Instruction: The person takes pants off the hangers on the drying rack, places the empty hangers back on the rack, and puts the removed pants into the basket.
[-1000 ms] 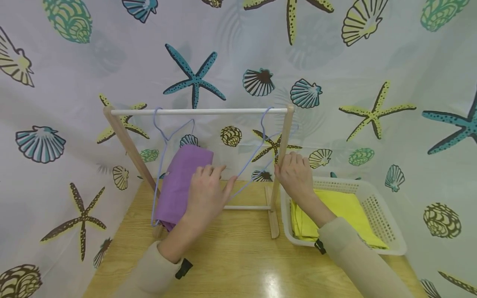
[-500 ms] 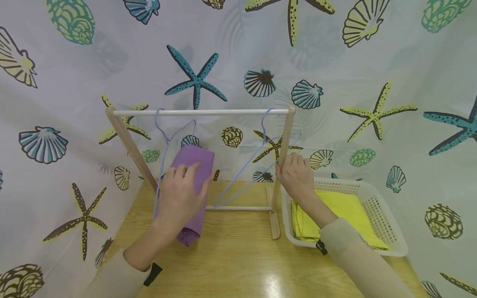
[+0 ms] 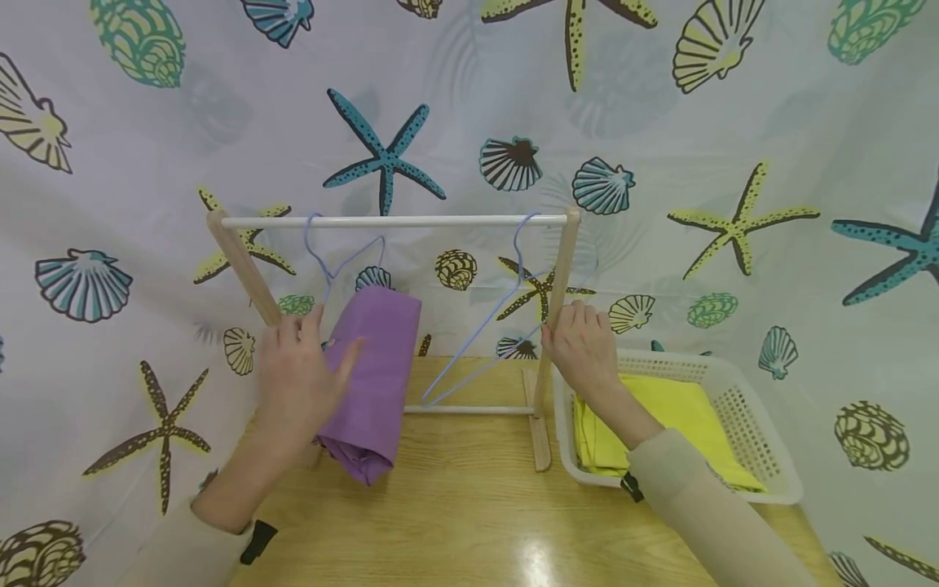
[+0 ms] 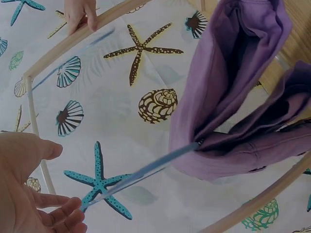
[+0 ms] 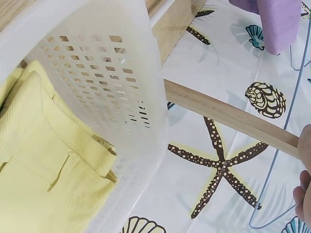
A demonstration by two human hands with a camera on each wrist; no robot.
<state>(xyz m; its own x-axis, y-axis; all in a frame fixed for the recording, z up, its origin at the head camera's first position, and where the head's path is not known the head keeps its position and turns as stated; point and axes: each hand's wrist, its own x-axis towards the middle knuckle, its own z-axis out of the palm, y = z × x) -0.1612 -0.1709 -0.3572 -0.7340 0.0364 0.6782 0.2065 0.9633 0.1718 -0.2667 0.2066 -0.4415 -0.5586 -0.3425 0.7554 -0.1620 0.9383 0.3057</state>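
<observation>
A folded purple garment [image 3: 377, 367] hangs over a blue wire hanger [image 3: 324, 262] at the left of a small wooden rack. My left hand [image 3: 289, 387] is just left of the garment, in front of the rack's left post [image 3: 249, 277]. In the left wrist view its fingers [image 4: 63, 213] are loosely spread near the hanger wire and grip nothing. My right hand [image 3: 583, 346] grips the right wooden post [image 3: 563, 261]. A second hanger [image 3: 469, 343], bare, hangs tilted from the rod near that post.
A white slotted basket [image 3: 788, 485] with a folded yellow garment [image 3: 675, 416] stands right of the rack. The rack's white top rod [image 3: 418, 221] spans both posts. Behind it hangs a curtain printed with shells and starfish; a wooden table [image 3: 469, 505] lies below.
My left hand has moved left across the purple garment to its left side. The garment's lower end has swung right and toward me. My right hand stays on the post.
</observation>
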